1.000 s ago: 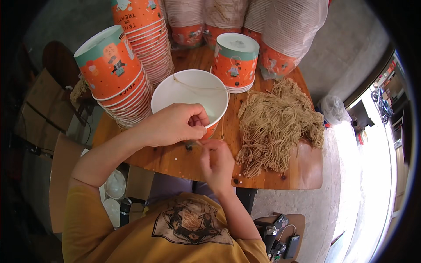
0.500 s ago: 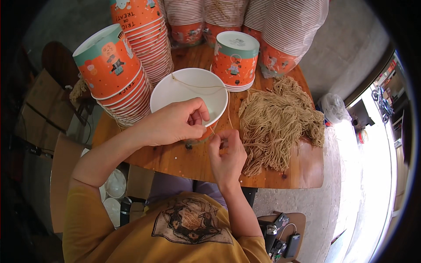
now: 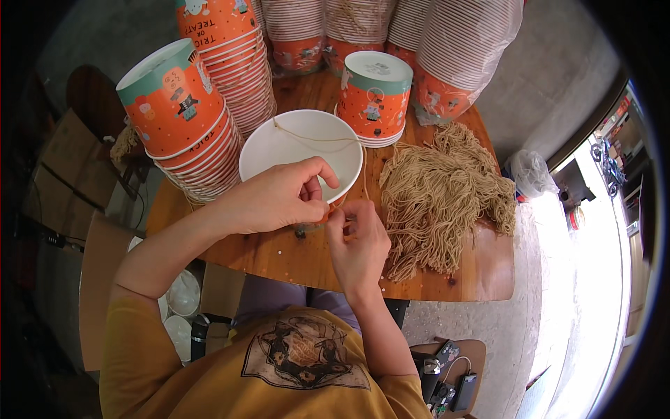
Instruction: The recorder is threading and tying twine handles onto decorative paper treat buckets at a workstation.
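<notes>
A paper bucket [image 3: 289, 136], white inside and orange outside, stands mouth up on the wooden table in front of me. A tan cord [image 3: 314, 140] crosses its mouth and hangs down past its right rim. My left hand [image 3: 289, 197] is at the near rim, thumb and fingers curled in a pinch near the cord's end. Just to the right, my right hand [image 3: 360, 241] pinches the cord close to the bucket's outer wall. The fingertips almost meet, and the cord between them is mostly hidden. Right of the bucket lies a pile of tan cords [image 3: 440, 202].
Leaning stacks of orange buckets [image 3: 185, 133] crowd the left, with plastic-wrapped stacks [image 3: 467, 56] along the back. An upturned short stack [image 3: 375, 98] stands behind the bucket. The wooden table [image 3: 481, 272] has a rounded right corner. A low stool [image 3: 471, 356] holds phones.
My right hand has moved slightly up and left, closer to the left hand. The left fingers have shifted a little; the bucket stays in place.
</notes>
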The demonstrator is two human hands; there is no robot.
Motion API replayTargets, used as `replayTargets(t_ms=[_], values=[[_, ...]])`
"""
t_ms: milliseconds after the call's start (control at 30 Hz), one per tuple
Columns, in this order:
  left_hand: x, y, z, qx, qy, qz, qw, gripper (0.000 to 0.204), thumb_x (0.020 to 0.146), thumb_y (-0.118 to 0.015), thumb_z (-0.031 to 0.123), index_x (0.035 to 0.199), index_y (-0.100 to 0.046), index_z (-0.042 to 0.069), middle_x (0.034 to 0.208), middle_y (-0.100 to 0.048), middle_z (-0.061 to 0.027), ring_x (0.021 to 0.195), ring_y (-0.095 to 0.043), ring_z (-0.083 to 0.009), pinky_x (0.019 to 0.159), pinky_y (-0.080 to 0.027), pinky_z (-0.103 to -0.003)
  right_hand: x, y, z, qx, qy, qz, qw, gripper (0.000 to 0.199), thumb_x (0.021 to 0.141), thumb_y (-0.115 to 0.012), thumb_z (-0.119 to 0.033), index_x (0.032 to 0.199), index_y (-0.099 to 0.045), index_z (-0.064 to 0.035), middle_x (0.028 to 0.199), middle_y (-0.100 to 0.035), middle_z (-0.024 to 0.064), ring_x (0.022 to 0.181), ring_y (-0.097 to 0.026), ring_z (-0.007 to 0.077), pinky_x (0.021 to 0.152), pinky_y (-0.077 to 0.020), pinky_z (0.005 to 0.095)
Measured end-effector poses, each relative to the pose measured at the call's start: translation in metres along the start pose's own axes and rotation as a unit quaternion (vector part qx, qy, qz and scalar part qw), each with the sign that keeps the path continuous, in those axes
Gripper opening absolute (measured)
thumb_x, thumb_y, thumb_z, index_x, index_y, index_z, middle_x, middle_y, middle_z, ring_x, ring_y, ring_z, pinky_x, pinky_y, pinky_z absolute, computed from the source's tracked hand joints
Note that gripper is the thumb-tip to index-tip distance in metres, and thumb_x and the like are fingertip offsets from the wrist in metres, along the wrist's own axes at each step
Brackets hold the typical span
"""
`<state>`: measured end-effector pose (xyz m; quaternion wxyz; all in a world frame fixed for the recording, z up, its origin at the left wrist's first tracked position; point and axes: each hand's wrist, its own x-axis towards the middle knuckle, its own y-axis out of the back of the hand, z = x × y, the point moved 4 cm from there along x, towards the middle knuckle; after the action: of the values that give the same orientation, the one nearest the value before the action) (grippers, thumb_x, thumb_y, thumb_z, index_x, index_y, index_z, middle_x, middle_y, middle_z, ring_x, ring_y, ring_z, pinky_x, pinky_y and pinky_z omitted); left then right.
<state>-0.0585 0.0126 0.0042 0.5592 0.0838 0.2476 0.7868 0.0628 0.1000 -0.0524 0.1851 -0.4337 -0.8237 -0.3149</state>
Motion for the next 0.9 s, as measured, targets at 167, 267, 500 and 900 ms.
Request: replayTargets(t_ms=[167, 267, 500, 900], values=[[0.005, 0.001, -0.002, -0.048, 0.017, -0.018, 0.999, 0.025, 0.093, -0.056, 0.015, 0.112, -0.057, 0.0, 0.082, -0.06, -0.0023, 0.073, -0.053, -0.0071, 0.065, -0.046, -0.025, 0.002, -0.001, -0.003, 0.016, -0.002, 0.002, 1.0, 0.012, 0.085, -0.065, -0.01, 0.084, -0.054, -0.0045, 0.073, -0.061, 0.0061, 0.058, -0.059, 0.0182, 0.053, -0.0477, 0.031], [0.007, 0.001, -0.002, -0.052, 0.024, -0.036, 0.998, 0.022, 0.096, -0.053, 0.016, 0.108, -0.06, 0.0, 0.082, -0.06, -0.0015, 0.072, -0.053, -0.0072, 0.064, -0.045, -0.025, 0.002, -0.001, -0.003, 0.011, -0.004, -0.001, 1.0, 0.012, 0.086, -0.065, -0.01, 0.084, -0.054, -0.0042, 0.073, -0.061, 0.0066, 0.058, -0.059, 0.0183, 0.053, -0.0476, 0.031], [0.013, 0.002, -0.007, 0.018, 0.029, -0.06, 0.998, 0.015, 0.095, -0.053, 0.016, 0.094, -0.056, 0.001, 0.08, -0.059, -0.0041, 0.071, -0.055, -0.013, 0.064, -0.045, -0.029, 0.004, 0.001, -0.006, 0.024, -0.016, -0.022, 0.999, 0.011, 0.087, -0.064, -0.011, 0.088, -0.056, -0.0035, 0.074, -0.062, 0.0071, 0.059, -0.06, 0.0176, 0.055, -0.0481, 0.0298], [0.003, 0.008, 0.023, 0.13, -0.238, 0.159, 0.949, 0.012, 0.096, -0.053, 0.015, 0.093, -0.052, 0.003, 0.084, -0.058, -0.0101, 0.076, -0.059, -0.0227, 0.07, -0.048, -0.034, 0.033, 0.017, 0.002, 0.195, -0.143, -0.112, 0.964, 0.016, 0.092, -0.064, -0.012, 0.104, -0.055, -0.0068, 0.062, -0.057, 0.0012, 0.052, -0.051, 0.0063, 0.051, -0.043, 0.0231]])
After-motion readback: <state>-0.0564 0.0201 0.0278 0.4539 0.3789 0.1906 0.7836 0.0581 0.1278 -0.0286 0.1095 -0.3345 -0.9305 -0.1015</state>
